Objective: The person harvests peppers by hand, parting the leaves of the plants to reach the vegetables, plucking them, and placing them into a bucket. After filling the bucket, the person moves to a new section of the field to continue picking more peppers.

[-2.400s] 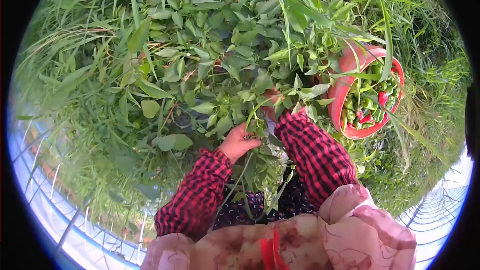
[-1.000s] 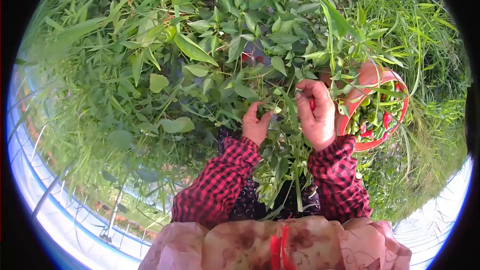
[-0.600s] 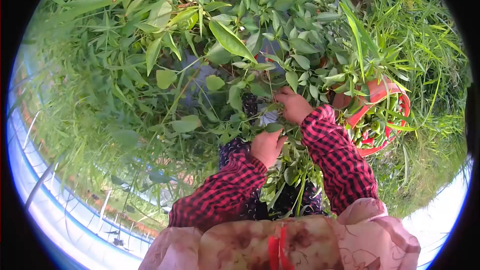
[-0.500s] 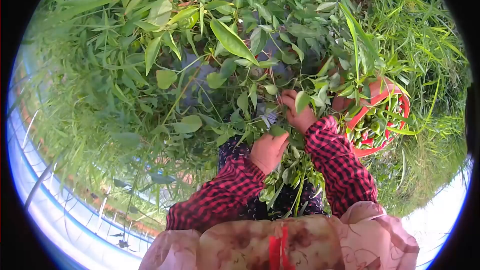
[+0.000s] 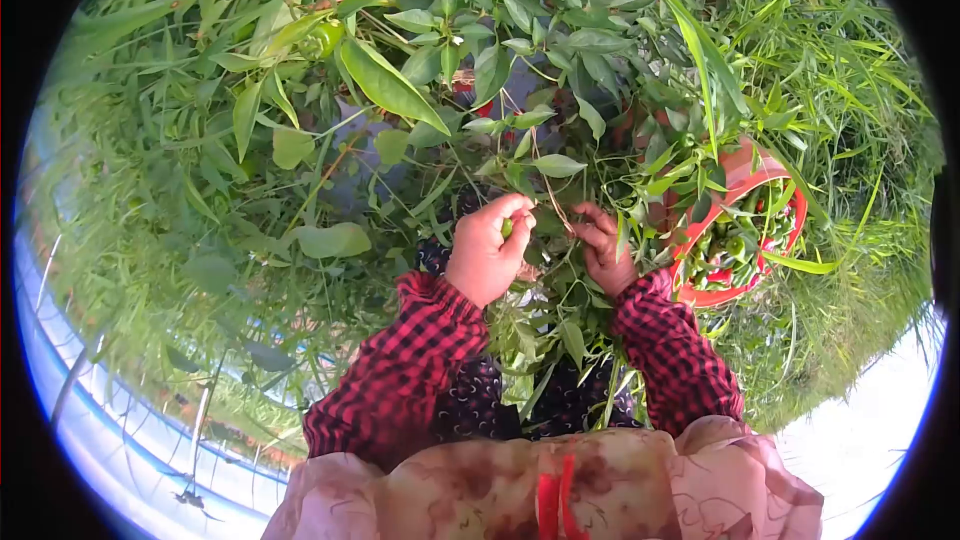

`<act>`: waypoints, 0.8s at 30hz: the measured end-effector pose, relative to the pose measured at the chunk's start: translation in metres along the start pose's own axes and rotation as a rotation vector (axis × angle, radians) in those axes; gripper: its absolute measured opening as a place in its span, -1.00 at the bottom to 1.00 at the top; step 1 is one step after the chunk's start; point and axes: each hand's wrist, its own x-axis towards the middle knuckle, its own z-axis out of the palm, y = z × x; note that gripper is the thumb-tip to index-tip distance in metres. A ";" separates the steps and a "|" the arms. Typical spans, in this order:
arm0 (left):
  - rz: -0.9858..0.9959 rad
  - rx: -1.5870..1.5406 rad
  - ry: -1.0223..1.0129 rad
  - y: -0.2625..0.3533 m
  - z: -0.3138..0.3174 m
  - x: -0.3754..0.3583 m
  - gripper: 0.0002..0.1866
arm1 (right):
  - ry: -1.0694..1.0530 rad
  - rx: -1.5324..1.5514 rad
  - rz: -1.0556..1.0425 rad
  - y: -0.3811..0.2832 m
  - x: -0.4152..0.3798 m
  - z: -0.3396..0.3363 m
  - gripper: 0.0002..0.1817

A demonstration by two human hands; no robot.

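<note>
My left hand [image 5: 487, 251] is closed around a small green pepper [image 5: 507, 228], which shows between thumb and fingers among the plant leaves. To its right, my right hand [image 5: 604, 254] has its fingers bent beside a thin brownish stem [image 5: 549, 185]; whether they grip it is too small to tell. Leafy pepper plants [image 5: 558, 166] surround both hands. Right of my right hand, a red bucket [image 5: 800, 225] leans in the grass with green and red peppers [image 5: 735, 246] inside.
Long grass [image 5: 860, 120] grows on the right. A large leaf [image 5: 385, 82] hangs near the upper left, beside a bigger green pepper [image 5: 326, 37]. Curved poles and pale sheeting [image 5: 120, 430] run along the lower left.
My left hand has moved up and left, and a green pepper now shows in it. My right hand has shifted slightly down. The view has shifted a little.
</note>
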 end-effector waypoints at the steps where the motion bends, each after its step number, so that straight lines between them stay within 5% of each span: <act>1: 0.020 -0.141 -0.025 -0.003 0.009 0.007 -0.78 | -0.037 -0.077 -0.018 -0.005 -0.002 -0.003 -0.46; 4: 0.123 -0.301 -0.083 -0.005 0.047 0.027 -0.62 | -0.140 -0.229 0.055 -0.009 -0.011 0.001 -0.51; 6: 0.263 -0.054 -0.043 -0.008 0.074 0.046 -0.46 | -0.215 -0.467 0.104 0.003 -0.020 0.021 -0.51; 7: 0.340 0.027 -0.013 -0.004 0.083 0.057 -0.38 | -0.182 -0.205 0.136 0.019 -0.026 0.040 -0.54; 10: 0.479 0.196 -0.084 -0.001 0.107 0.094 -0.20 | -0.234 -0.359 0.156 0.007 -0.022 0.072 -0.58; 12: 0.278 0.222 -0.428 -0.013 0.123 0.098 -0.20 | -0.264 -0.502 0.146 -0.010 -0.013 0.085 -0.61; 13: 0.098 0.527 -0.573 -0.003 0.117 0.092 -0.24 | -0.276 -0.556 0.138 -0.020 -0.011 0.089 -0.63; 14: 0.171 0.725 -0.568 -0.017 0.119 0.086 -0.35 | -0.286 -0.600 0.123 -0.029 -0.009 0.091 -0.64; 18: 0.380 0.660 -0.339 -0.055 0.098 0.061 -0.66 | -0.256 -0.667 -0.029 -0.082 -0.019 0.054 -0.69; 20: 0.476 0.600 -0.237 -0.070 0.090 0.054 -0.63 | -0.240 -0.662 -0.067 -0.108 -0.021 0.019 -0.71; 22: 0.531 0.467 -0.236 -0.080 0.077 0.051 -0.75 | -0.630 -0.014 0.051 -0.120 -0.015 -0.019 -0.71; 24: 0.556 0.385 -0.192 -0.092 0.066 0.046 -0.70 | -0.458 0.214 0.155 -0.118 -0.010 -0.049 -0.73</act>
